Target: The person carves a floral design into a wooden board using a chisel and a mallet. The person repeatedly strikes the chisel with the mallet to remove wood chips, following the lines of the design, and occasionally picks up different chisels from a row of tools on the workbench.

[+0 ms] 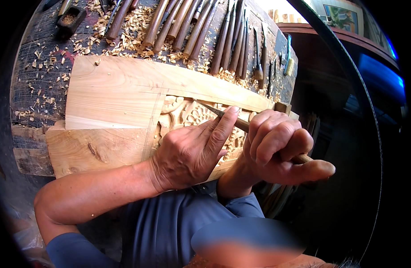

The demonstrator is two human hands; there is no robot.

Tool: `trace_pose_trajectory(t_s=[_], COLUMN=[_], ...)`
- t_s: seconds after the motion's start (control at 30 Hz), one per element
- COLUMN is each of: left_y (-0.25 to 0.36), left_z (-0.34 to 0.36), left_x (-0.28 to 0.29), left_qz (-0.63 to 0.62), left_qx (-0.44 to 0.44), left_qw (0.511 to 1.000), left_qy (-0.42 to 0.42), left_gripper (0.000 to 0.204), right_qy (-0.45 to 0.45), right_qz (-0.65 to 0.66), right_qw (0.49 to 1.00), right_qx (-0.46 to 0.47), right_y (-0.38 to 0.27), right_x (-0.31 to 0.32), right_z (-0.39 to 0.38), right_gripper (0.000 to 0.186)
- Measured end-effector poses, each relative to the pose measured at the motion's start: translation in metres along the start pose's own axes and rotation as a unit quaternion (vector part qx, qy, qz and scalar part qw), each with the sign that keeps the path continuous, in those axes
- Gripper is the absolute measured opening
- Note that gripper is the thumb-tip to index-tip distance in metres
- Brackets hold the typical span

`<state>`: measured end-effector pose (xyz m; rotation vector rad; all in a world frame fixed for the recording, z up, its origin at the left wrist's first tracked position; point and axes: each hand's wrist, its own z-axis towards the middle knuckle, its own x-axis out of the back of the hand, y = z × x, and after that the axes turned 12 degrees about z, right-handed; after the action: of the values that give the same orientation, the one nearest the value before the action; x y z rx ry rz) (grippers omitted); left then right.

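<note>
A pale wooden board (107, 89) with pencil lines lies on the bench, with a floral relief carving (196, 114) in its right part. A slim chisel (207, 107) runs diagonally, its tip at the upper edge of the carved recess. My right hand (279, 149) is closed around the chisel's wooden handle, thumb jutting out to the right. My left hand (190, 149) holds the chisel's shank, index finger laid along it near the middle and the other fingers bent over the carving, partly hidden.
Rows of wood-handled carving tools (187, 31) lie among shavings across the back of the scarred bench (33, 89). A small brush (289, 62) and a dark box (69, 20) sit there too. At right are a dark cabinet (357, 38) and a hanging strap (348, 62).
</note>
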<state>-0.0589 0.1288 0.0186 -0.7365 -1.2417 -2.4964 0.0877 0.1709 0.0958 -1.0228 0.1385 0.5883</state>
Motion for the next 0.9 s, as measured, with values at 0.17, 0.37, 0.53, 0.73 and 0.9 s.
trace_pose_trajectory(t_s=[0.17,0.37,0.53,0.73,0.9], left_y=[0.000,0.001,-0.003,-0.010,-0.008], left_z=[-0.003,-0.004,-0.005,-0.009,-0.010], left_x=[-0.005,-0.006,-0.010,-0.024,-0.028], left_qz=[0.006,-0.021,-0.073,-0.139,-0.131], left_qx=[0.005,0.030,0.055,0.072,0.031], left_qw=[1.000,0.999,0.996,0.985,0.991], left_qy=[0.005,-0.007,-0.015,-0.076,-0.018], left_gripper=[0.078,0.085,0.094,0.109,0.107], right_qy=[-0.017,-0.048,-0.077,-0.015,0.124], right_qz=[-0.021,-0.029,0.022,0.149,0.150], right_qw=[1.000,0.998,0.989,0.977,0.973], right_qx=[-0.007,-0.040,-0.128,-0.151,-0.126], right_y=[0.002,0.008,0.005,0.009,-0.001], right_x=[0.001,-0.001,0.026,0.043,0.026], right_z=[0.000,0.010,0.028,0.037,0.020], right_gripper=[0.077,0.070,0.065,0.062,0.060])
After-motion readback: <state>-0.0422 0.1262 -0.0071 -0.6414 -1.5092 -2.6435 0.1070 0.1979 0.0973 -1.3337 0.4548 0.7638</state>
